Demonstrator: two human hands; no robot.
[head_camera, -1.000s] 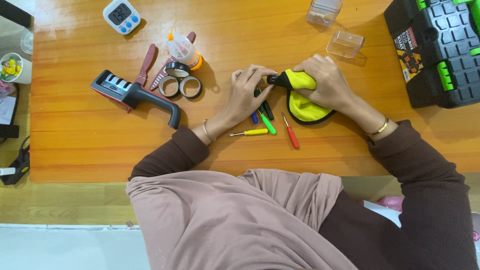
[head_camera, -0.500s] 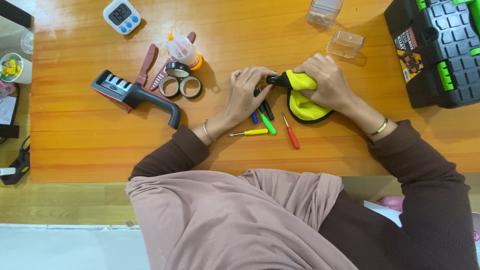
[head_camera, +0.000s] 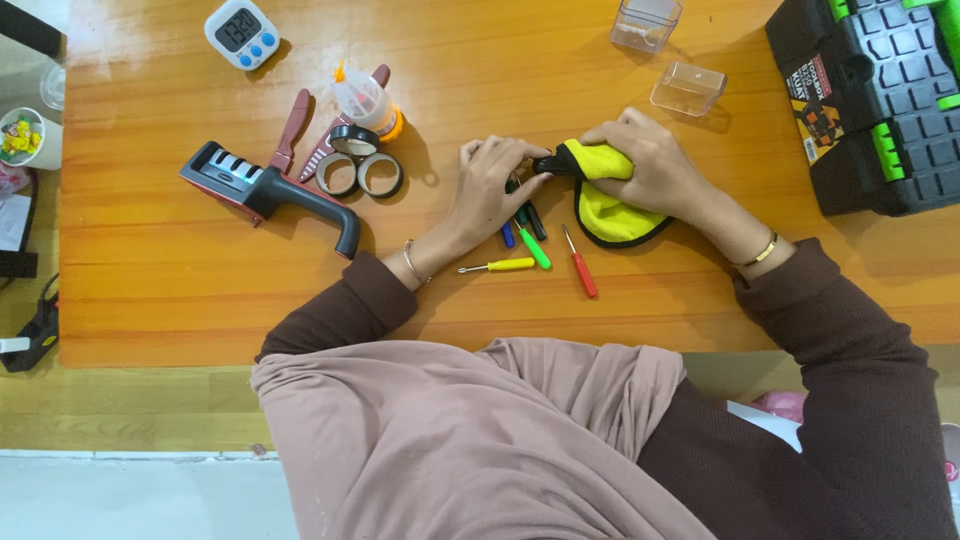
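Note:
My right hand (head_camera: 648, 165) is closed over a yellow cloth (head_camera: 612, 212) with a black edge, wrapped around a black handle (head_camera: 552, 164) that sticks out to the left. My left hand (head_camera: 493, 188) pinches the end of that black handle with its fingertips. Just below the hands lie several small screwdrivers on the wooden table (head_camera: 180, 290): a yellow one (head_camera: 497, 266), a green one (head_camera: 533, 246), a red one (head_camera: 579, 264), plus blue and black ones partly under my left hand.
A black-and-red knife sharpener (head_camera: 270, 193), pliers with red handles (head_camera: 296, 128), tape rolls (head_camera: 358, 172) and a glue bottle (head_camera: 366, 101) lie at the left. A white timer (head_camera: 241, 32) sits far left; two clear boxes (head_camera: 688, 88) and a black toolbox (head_camera: 870, 90) at the right.

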